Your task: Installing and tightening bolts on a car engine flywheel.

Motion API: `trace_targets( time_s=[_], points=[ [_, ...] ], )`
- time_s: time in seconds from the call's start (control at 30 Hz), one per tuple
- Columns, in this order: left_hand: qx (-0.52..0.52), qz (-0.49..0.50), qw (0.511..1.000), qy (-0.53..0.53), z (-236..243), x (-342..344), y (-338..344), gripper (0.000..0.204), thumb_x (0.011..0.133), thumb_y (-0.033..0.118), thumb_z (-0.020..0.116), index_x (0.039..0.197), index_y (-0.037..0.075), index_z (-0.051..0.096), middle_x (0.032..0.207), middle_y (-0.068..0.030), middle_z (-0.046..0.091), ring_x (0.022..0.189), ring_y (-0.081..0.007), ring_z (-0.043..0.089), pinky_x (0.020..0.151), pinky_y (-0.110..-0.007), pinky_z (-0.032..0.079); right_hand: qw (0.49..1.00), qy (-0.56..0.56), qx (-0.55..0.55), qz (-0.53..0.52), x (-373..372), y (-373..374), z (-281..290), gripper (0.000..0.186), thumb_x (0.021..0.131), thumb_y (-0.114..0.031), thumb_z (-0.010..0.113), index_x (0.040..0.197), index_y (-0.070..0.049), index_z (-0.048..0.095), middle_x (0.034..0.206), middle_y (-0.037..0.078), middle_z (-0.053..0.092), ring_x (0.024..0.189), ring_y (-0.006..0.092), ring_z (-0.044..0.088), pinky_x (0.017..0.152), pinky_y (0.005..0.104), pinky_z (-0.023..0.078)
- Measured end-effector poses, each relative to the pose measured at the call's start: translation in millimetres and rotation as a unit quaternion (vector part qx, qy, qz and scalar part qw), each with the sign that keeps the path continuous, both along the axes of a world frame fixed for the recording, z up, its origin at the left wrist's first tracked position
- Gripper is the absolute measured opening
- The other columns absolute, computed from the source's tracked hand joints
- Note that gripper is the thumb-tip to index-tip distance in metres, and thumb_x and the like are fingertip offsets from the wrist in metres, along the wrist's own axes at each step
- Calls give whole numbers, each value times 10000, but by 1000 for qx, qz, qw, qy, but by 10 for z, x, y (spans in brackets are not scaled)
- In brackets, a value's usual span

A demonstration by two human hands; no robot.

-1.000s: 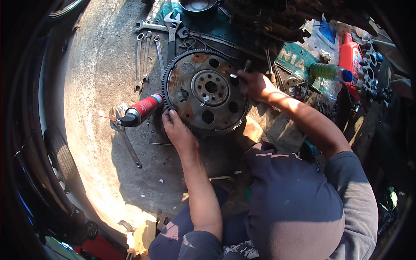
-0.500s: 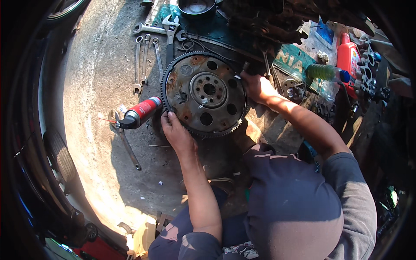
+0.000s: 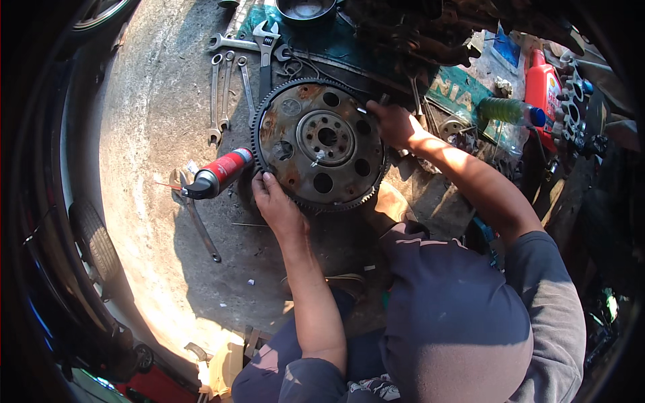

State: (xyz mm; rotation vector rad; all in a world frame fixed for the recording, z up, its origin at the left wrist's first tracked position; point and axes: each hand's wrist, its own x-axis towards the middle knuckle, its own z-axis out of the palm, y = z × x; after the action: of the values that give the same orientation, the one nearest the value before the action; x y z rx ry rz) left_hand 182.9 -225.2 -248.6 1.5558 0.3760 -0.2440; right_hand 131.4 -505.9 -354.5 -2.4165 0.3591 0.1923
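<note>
A round flywheel [image 3: 342, 178] with a toothed rim, several holes and brown rust patches lies face up in the middle. My left hand [image 3: 281, 205] pinches its lower left rim, thumb on top. At the upper right rim, my right hand [image 3: 398, 125] is closed around a small tool [image 3: 362, 110] whose bright flat tip touches or hovers by the flywheel face; most of it hides under my fingers. Against the flywheel's left side rests a red spray can [image 3: 225, 169] with a black nozzle and thin red straw.
An adjustable wrench [image 3: 266, 41] and several spanners [image 3: 214, 101] lie beyond the flywheel; another wrench [image 3: 200, 225] lies left. A metal bowl [image 3: 306, 9] stands far back. Rightward are a green bottle [image 3: 500, 109], a red jug [image 3: 537, 80] and greasy parts. A dark vehicle [image 3: 57, 235] borders the left.
My right hand has shifted slightly, its tool tip moving a little up and inward over the flywheel. My left hand keeps its place on the rim.
</note>
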Motion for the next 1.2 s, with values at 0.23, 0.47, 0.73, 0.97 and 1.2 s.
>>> trace_targets(
  time_s=[0.23,0.47,0.73,0.97,1.2],
  points=[
    [20,-6,1000,-9,25,8,-4,303,1107,196,448,1257,-44,555,1129,-76,607,1043,-146,554,947,-315,451,998,36,-6,-49,-129,31,-31,349,949,-187,573,1292,-129,589,972,250,720,937,452,703,802,528,574],
    [30,-10,999,-6,47,15,-19,303,1105,202,456,1249,-41,565,1129,-79,613,1032,-145,554,929,-309,452,998,-41,15,-49,105,51,-222,294,943,-176,576,1224,-101,618,973,260,713,958,458,696,814,521,572],
    [65,-15,998,-8,30,-17,22,303,1105,207,452,1237,-39,569,1116,-78,619,1009,-141,558,914,-304,459,998,5,19,-56,-189,93,-37,405,956,-229,580,1330,-74,597,1039,271,713,991,453,694,870,499,577],
    [66,-19,998,-9,91,1,-22,299,1104,197,448,1243,-42,561,1131,-85,623,1020,-143,569,916,-312,467,985,75,104,-117,-117,198,166,371,939,-216,650,1290,-100,621,960,265,704,932,461,684,775,505,565],
    [29,-6,1000,-9,53,13,9,281,1100,186,454,1225,-33,576,1109,-79,626,1010,-143,566,907,-312,468,983,76,97,-137,-240,189,119,364,969,-247,589,1314,-138,631,870,221,728,793,424,720,726,497,588]
  ],
)
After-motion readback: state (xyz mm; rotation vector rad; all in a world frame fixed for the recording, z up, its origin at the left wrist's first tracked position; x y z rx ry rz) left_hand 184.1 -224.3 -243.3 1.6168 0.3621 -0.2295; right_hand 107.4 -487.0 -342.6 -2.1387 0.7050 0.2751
